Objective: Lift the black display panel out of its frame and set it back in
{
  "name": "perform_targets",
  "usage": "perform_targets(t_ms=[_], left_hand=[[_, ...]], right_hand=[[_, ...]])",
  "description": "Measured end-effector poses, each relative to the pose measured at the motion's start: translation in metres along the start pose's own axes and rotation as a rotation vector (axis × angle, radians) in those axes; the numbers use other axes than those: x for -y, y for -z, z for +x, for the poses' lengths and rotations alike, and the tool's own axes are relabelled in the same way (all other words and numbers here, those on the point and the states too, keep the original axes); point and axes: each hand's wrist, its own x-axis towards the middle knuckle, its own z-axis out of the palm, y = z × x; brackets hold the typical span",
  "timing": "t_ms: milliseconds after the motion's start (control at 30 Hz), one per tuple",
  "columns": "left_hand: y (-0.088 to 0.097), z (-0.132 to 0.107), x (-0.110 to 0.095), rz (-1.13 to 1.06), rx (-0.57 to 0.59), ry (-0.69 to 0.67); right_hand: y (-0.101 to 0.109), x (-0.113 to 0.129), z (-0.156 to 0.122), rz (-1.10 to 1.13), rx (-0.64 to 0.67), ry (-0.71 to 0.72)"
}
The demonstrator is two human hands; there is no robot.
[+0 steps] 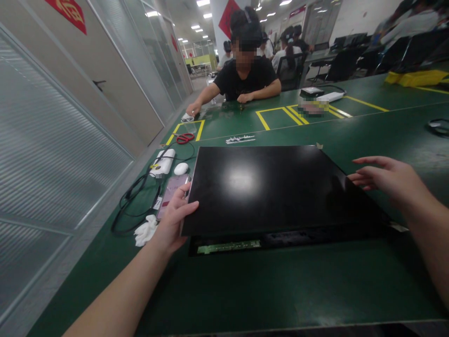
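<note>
A glossy black display panel (280, 187) lies tilted in front of me, a bright light reflected on its face. My left hand (175, 217) grips its left edge, thumb on top and fingers underneath. At the right edge my right hand (389, 180) has its fingers stretched out, close to the panel; whether the fingertips touch it I cannot tell. Below the panel's near edge shows a dark part with a green circuit board strip (228, 246). What else lies under the panel is hidden.
Left of the panel are a phone (171, 194), a crumpled white tissue (146, 230), a white round case (181, 169), a white box-like device (162, 163) and black cables (122, 206). Red-handled scissors (184, 138) lie beyond. A person (245, 77) sits across the green table (280, 290).
</note>
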Motion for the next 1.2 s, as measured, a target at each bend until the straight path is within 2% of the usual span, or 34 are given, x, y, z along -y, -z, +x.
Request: perform_targets(t_ms=[400,867,1200], left_hand=[[0.0001,0.0036,0.0045,0.039,-0.042,0.031],[0.0035,0.0069,0.0083,0.049,-0.005,0.056],[-0.0009,0.0063,0.0091,0.088,-0.018,0.054]], right_hand=[[0.0001,-0.0028,-0.0018,-0.110,0.044,0.027],[-0.0004,-0.0051,0.0006,-0.177,0.053,0.064],[0.0003,0.0021,-0.0048,-0.358,0.088,0.137]])
